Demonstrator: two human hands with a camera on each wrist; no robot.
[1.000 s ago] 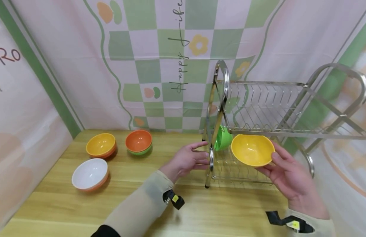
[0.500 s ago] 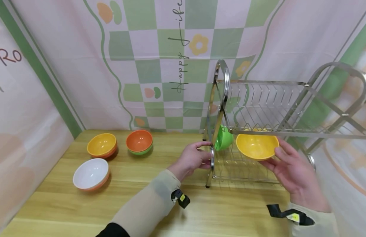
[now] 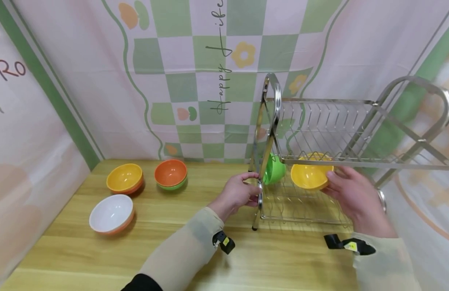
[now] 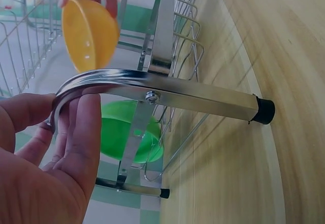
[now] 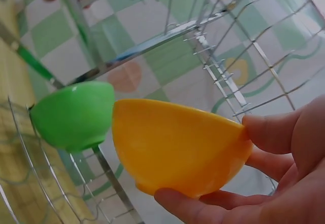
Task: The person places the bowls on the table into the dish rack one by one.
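Note:
My right hand [image 3: 359,196] holds a yellow bowl [image 3: 308,176] by its right side, thumb at the rim and fingers underneath. The bowl is tilted between the two tiers of a metal dish rack [image 3: 329,164], its upper part seen through the top tier's wires. Thumb and fingers of my left hand [image 4: 56,158] grip the rack's curved left end frame [image 4: 117,77]. To the left of the yellow bowl, a green bowl [image 5: 76,115] stands on its side in the lower tier, partly hidden by the frame in the head view.
At the left of the wooden table [image 3: 166,238] sit a yellow bowl stacked on an orange one [image 3: 124,178], an orange bowl on a green one [image 3: 170,173], and a white-lined bowl [image 3: 111,214]. A patterned cloth [image 3: 195,52] hangs behind.
My right hand has carried the yellow bowl deeper into the rack below the top tier, tilting it further. My left hand moved right and took hold of the rack's end frame.

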